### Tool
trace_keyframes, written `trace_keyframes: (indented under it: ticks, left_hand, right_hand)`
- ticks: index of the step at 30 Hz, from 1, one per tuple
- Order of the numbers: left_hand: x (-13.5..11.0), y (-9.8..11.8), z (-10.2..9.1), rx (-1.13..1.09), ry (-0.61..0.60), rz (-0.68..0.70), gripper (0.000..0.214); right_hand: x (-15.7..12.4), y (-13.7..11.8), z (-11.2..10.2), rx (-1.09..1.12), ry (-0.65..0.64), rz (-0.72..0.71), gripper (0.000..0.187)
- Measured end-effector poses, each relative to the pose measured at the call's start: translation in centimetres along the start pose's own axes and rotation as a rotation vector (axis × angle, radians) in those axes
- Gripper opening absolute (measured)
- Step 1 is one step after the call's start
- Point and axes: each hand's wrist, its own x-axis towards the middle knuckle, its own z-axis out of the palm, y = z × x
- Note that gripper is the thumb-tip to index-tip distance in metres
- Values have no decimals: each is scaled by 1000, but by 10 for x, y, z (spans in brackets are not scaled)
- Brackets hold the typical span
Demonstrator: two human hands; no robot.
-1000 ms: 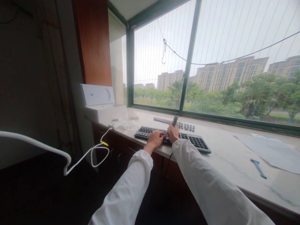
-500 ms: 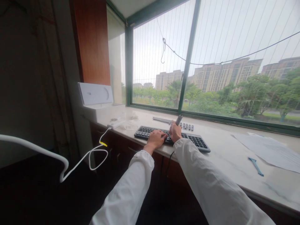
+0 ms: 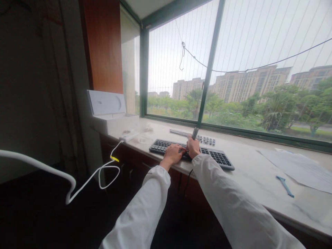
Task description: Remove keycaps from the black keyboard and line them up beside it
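Note:
A dark keyboard (image 3: 218,157) lies on the pale stone counter (image 3: 254,176) under the window. My left hand (image 3: 174,153) rests on its keys with the fingers curled down, pressing on the middle of the board. My right hand (image 3: 193,148) is wrapped round a slim grey tool (image 3: 194,133), held upright with its tip down on the keys next to my left fingers. Behind the keyboard, a row of loose dark keycaps (image 3: 206,140) lies on the counter.
An open white box (image 3: 111,114) stands at the counter's left end, with a white cable (image 3: 101,171) hanging off the edge. A long grey strip (image 3: 178,131) lies behind the keyboard. Sheets of paper (image 3: 301,166) and a small blue tool (image 3: 285,186) lie to the right.
The grey tool in my right hand tilted slightly and came back upright. Both hands stay on the same spot of the keyboard. The view shifted a little.

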Motion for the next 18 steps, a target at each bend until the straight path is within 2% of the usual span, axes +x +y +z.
trace_keyframes:
  ticks: [8,18]
  left_hand:
    - [2,1,-2,16,-14,-40,30]
    - [4,-2,-1,-25,-26,-67,28]
  right_hand:
    - [-8,2,1,-109,-95,-143,43]
    - [-17,-2,0,-75,-217,-179,41]
